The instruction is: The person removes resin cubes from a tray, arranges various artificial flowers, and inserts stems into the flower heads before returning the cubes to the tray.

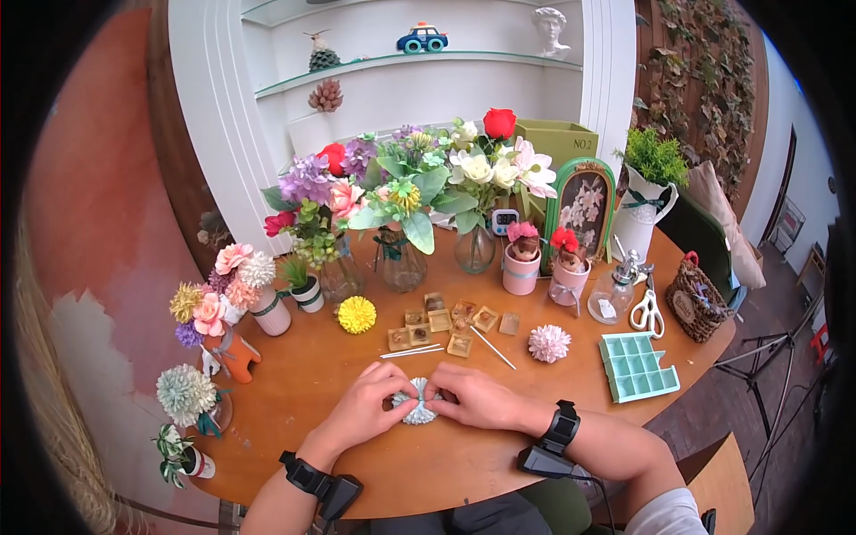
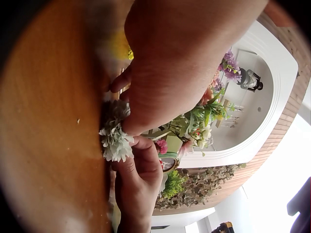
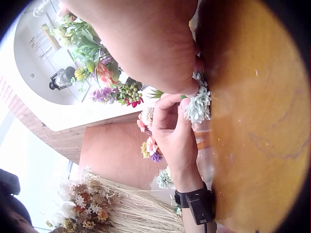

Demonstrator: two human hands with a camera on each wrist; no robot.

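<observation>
In the head view, the ruffled flower point(image 1: 417, 413) at lower centre is pale blue-white, the lower-right gridded tray point(image 1: 638, 366) mint green.

Toy car point(image 1: 422, 38); white bust point(image 1: 550, 32)

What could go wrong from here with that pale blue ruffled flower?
The left grip and right grip both pinch the pale blue ruffled flower, so its petals might crease or tear. Slim white straight sticks lie loose just beyond; a stray nudge could roll them.

the table point(image 1: 276, 401) is glossy wood, the basket point(image 1: 691, 314) rough wicker, the held flower point(image 2: 116, 144) matt.
</observation>
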